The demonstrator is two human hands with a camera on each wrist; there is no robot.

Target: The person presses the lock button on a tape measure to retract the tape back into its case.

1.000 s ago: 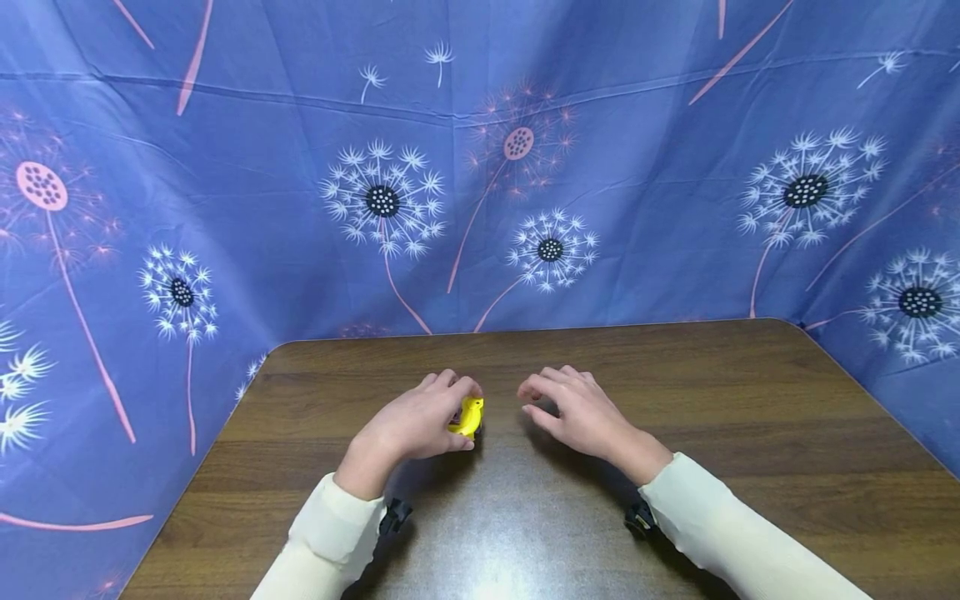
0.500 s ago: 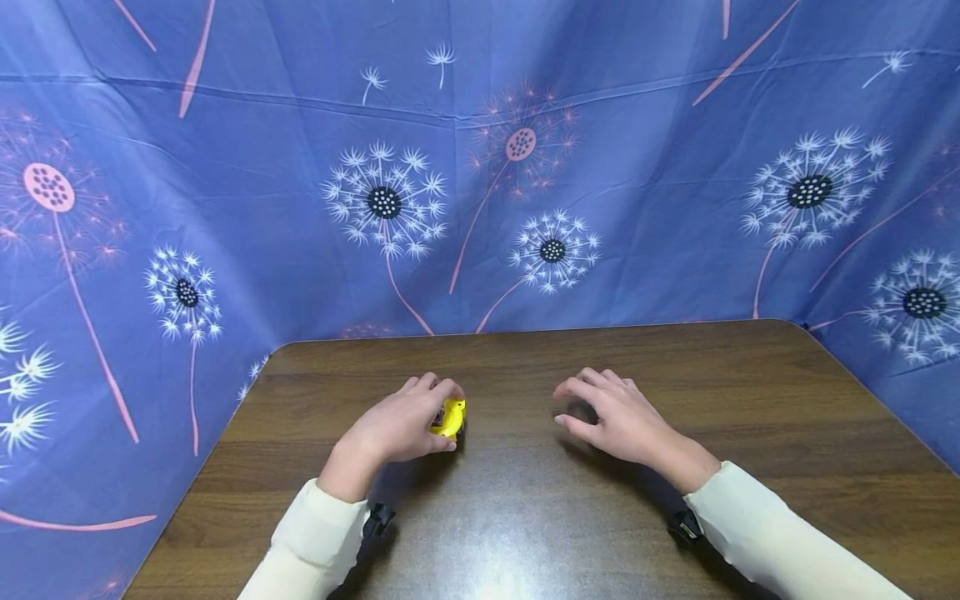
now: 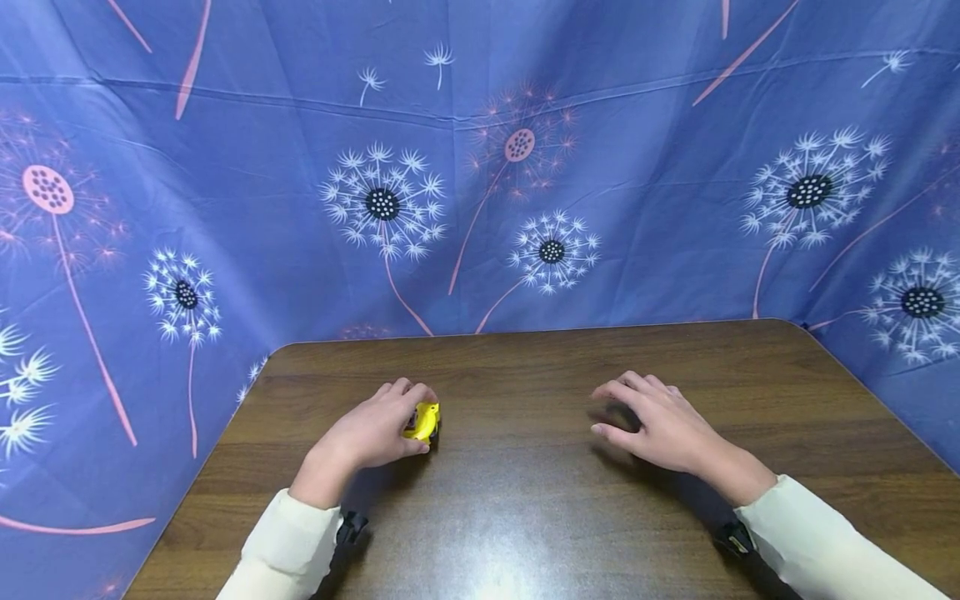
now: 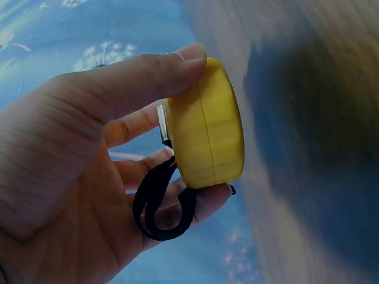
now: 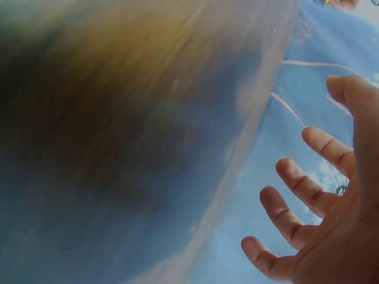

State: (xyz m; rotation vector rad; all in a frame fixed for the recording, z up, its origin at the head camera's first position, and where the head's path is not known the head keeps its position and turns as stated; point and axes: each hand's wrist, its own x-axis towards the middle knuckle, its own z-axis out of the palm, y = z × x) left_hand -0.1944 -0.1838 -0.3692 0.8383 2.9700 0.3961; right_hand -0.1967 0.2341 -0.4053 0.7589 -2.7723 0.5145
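My left hand (image 3: 375, 429) grips a small round yellow case (image 3: 423, 421) with a black strap, low over the brown wooden table (image 3: 525, 517). In the left wrist view the thumb and fingers pinch the yellow case (image 4: 206, 124) by its flat sides, and the black strap loop (image 4: 160, 204) hangs into the palm. A metal tab shows at the case's edge. My right hand (image 3: 660, 425) hovers over the table to the right, fingers loosely spread and holding nothing; the right wrist view shows its bare fingers (image 5: 308, 195) apart.
A blue cloth with dandelion prints (image 3: 480, 183) stands round the table at the back and both sides. The table's rounded far corners (image 3: 281, 350) lie close to the cloth. Cream sleeves (image 3: 825, 542) cover both forearms.
Both hands have drawn apart: the left one moved left with the yellow case, the right one moved right, empty.
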